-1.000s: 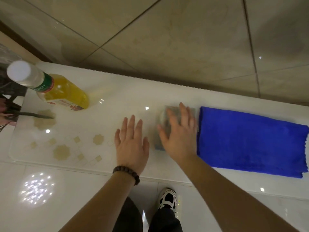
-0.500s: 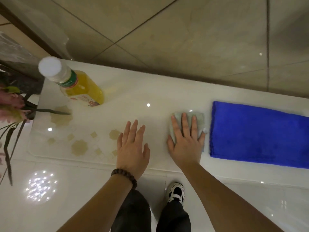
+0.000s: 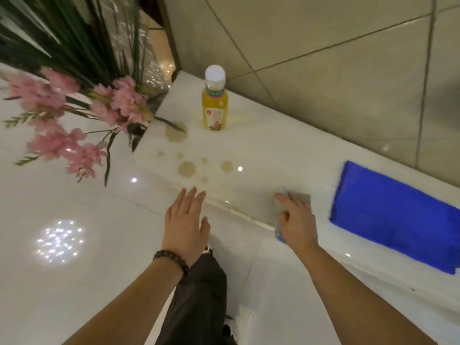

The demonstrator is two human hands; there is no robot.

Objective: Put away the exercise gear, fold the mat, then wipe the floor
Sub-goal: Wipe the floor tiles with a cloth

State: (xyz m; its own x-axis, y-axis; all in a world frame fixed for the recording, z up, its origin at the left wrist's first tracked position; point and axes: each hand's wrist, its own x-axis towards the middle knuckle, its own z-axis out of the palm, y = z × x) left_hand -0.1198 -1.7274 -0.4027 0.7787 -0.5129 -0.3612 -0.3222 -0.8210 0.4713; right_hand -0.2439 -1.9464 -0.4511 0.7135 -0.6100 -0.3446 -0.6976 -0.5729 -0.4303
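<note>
Nearest, the left hand, beaded bracelet at its wrist, hovers spread and flat over the front edge of the white counter, holding nothing. To its right, the right hand presses a grey-blue cloth onto the counter near that edge, fingers extended over it. Just right of that hand lies a folded blue towel. Beyond the left hand sit tan stains, then an upright yellow bottle. Far left, pink flowers.
</note>
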